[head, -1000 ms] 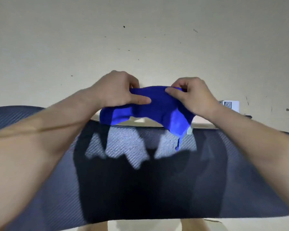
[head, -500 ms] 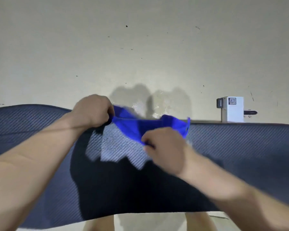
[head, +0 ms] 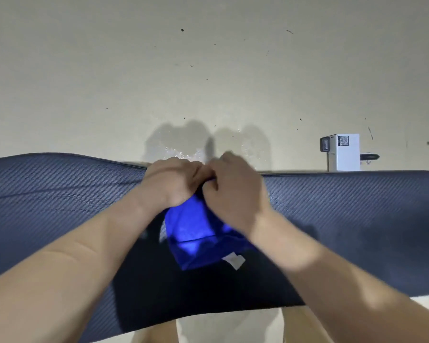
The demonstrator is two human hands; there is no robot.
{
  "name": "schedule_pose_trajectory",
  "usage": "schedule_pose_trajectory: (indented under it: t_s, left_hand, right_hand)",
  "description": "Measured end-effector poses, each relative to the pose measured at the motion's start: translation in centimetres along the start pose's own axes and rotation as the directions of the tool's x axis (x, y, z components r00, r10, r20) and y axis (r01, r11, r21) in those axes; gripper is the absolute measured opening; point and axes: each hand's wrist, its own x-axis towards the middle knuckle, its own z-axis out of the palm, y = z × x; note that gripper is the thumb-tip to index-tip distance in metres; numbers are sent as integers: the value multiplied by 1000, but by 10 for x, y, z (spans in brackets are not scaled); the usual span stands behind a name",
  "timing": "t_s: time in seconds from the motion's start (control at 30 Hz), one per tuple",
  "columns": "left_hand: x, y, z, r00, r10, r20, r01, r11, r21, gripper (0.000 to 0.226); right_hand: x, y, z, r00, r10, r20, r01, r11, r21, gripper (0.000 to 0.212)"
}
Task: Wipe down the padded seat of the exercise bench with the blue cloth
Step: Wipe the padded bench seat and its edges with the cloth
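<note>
The dark padded bench seat (head: 60, 194) with a woven texture runs across the whole view. A folded blue cloth (head: 196, 233) with a small white tag lies on its middle, hanging toward me. My left hand (head: 171, 181) and my right hand (head: 235, 191) meet knuckle to knuckle over the cloth's far edge, near the seat's far rim. Both hold that edge with curled fingers. The fingertips are hidden under the hands.
Beyond the seat is a pale floor (head: 159, 70) with a wet patch and hand shadows. A small white device (head: 343, 152) with a QR label stands past the seat's far edge on the right. My legs show below the near edge.
My hands, apart with the cloth stretched between them, have come together at the seat's far edge. The cloth is now folded double and lies on the seat.
</note>
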Motion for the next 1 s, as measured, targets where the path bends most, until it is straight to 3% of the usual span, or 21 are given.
schedule_pose_trajectory:
  t_s: [0.1, 0.23, 0.33, 0.4, 0.6, 0.77, 0.9, 1.0]
  left_hand:
    - [-9, -11, 0, 990, 143, -18, -142, 989, 27, 54]
    - [-8, -33, -12, 985, 108, 136, -117, 991, 60, 73]
    - [5, -43, -16, 949, 98, 301, -65, 991, -118, 44]
    - [14, -43, -17, 907, 187, 378, -102, 967, -234, 33]
    - [29, -7, -6, 909, 150, 389, -68, 974, -216, 61]
    - [46, 57, 1, 933, 147, 327, -115, 987, -116, 65]
    - [70, 119, 10, 950, 162, 268, -147, 986, -76, 88]
    - [96, 178, 21, 959, 174, 224, -165, 985, -57, 82]
  right_hand:
    - [39, 9, -11, 976, 30, 218, -43, 998, 54, 46]
    - [70, -5, 8, 837, -41, 546, 15, 999, 52, 39]
    - [67, 4, 16, 745, 40, 666, -84, 996, 35, 53]
    - [65, 12, 18, 734, 28, 678, -24, 1000, -15, 62]
    - [53, 49, 0, 771, -69, 634, 178, 978, -110, 76]
    - [36, 111, -24, 790, -69, 609, 173, 978, -114, 73]
    - [17, 168, -56, 826, -53, 561, 145, 982, -121, 63]
    - [0, 225, -87, 843, -38, 537, 119, 986, -117, 59]
